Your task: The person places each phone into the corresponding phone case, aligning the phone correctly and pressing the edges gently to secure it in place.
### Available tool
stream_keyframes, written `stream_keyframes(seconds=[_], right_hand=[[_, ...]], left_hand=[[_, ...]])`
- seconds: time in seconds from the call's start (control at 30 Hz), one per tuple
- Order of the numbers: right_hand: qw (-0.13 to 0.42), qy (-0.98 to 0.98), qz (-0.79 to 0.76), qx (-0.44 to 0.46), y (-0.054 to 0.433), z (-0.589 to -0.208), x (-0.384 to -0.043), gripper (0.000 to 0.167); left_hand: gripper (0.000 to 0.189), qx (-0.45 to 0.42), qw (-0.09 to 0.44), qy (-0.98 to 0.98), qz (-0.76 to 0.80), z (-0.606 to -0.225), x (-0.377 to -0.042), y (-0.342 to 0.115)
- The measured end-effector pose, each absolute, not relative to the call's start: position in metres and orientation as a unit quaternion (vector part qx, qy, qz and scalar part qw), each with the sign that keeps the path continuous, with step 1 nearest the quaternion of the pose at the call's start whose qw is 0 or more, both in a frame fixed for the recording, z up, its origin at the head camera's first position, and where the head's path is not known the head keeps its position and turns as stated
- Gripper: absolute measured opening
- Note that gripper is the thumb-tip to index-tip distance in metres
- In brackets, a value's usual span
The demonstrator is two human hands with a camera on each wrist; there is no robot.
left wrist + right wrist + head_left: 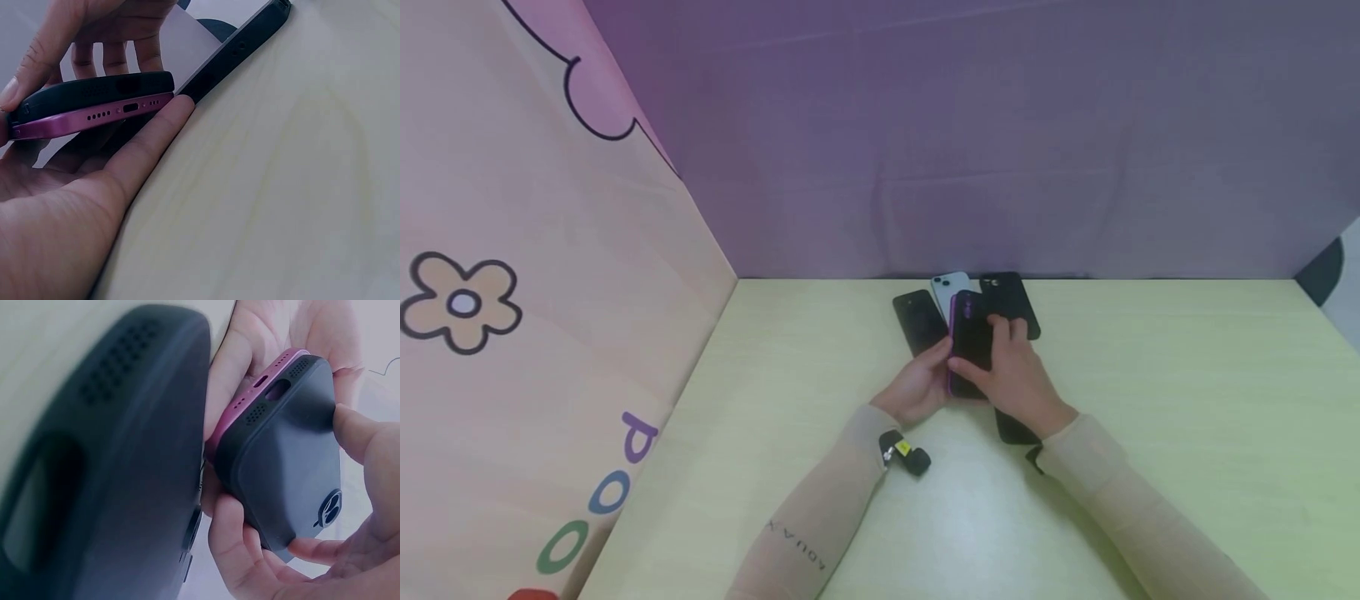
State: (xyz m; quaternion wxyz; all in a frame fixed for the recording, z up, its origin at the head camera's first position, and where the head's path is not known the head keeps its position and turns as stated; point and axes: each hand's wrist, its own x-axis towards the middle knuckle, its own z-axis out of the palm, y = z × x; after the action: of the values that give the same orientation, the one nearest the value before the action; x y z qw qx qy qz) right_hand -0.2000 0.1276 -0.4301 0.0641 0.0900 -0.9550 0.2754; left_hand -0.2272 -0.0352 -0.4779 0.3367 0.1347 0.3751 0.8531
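Observation:
My left hand (917, 387) holds a pink smartphone (94, 119) from below, with its thumb along the left edge in the head view. A black phone case (287, 450) lies over the back of that phone, and the pink bottom edge with its charging port shows beside the case. My right hand (1018, 375) grips the case by its two sides, thumb on one and fingers on the other. Whether the case is fully seated on the phone, I cannot tell. Under my right wrist lies another black case (1017, 429), which looms large in the right wrist view.
Behind the hands lie a black phone (919, 318), a pale blue phone (949, 285) and a black phone case (1017, 304). They are on a pale wooden table (805, 333). A purple backdrop (1000, 142) rises at the table's far edge, and a printed panel (550, 317) stands left.

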Motion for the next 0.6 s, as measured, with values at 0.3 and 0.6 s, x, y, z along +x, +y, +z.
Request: stream_keyframes(seconds=[0.3,0.6], right_hand=[[0.067,-0.955,0.272,0.094,0.1277,-0.4279,-0.1985,0.096],[0.076,-0.956,0.265,0.099,0.1265,-0.4269,-0.1966,0.095]], left_hand=[[0.043,0.143,0.339,0.375,0.851,-0.4759,-0.2264,-0.0352],[0.045,0.124,0.329,0.391,0.85,-0.4772,-0.2252,-0.0347]])
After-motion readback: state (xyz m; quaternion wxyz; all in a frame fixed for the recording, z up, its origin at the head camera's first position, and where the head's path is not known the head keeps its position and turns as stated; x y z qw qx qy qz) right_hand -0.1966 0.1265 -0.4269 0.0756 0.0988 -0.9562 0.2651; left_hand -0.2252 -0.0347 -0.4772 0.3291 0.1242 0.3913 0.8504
